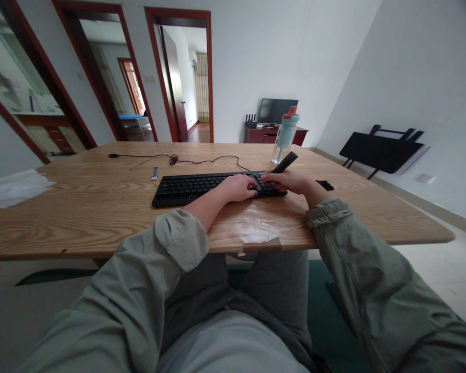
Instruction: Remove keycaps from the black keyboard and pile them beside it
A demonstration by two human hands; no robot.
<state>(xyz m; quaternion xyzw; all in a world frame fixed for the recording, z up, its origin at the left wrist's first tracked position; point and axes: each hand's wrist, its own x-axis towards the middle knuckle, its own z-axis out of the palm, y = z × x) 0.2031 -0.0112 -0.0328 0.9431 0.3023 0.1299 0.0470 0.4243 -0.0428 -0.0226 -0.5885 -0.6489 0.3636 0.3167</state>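
A black keyboard lies on the wooden table in front of me. My left hand bends over its right part, holding it down, with thumb and forefinger curled near the keys. My right hand is closed round a black stick-like tool with a wide flat upper end. The tool slants up to the right; its lower end is at the keyboard's right end, partly hidden by my fingers. Just beyond my right wrist is a small heap of black pieces, too small to name.
A clear bottle with a red and teal top stands behind the keyboard. The keyboard's cable runs leftward over the table, past a small blue-and-white piece. White sheeting lies far left. A folded black table leans at right.
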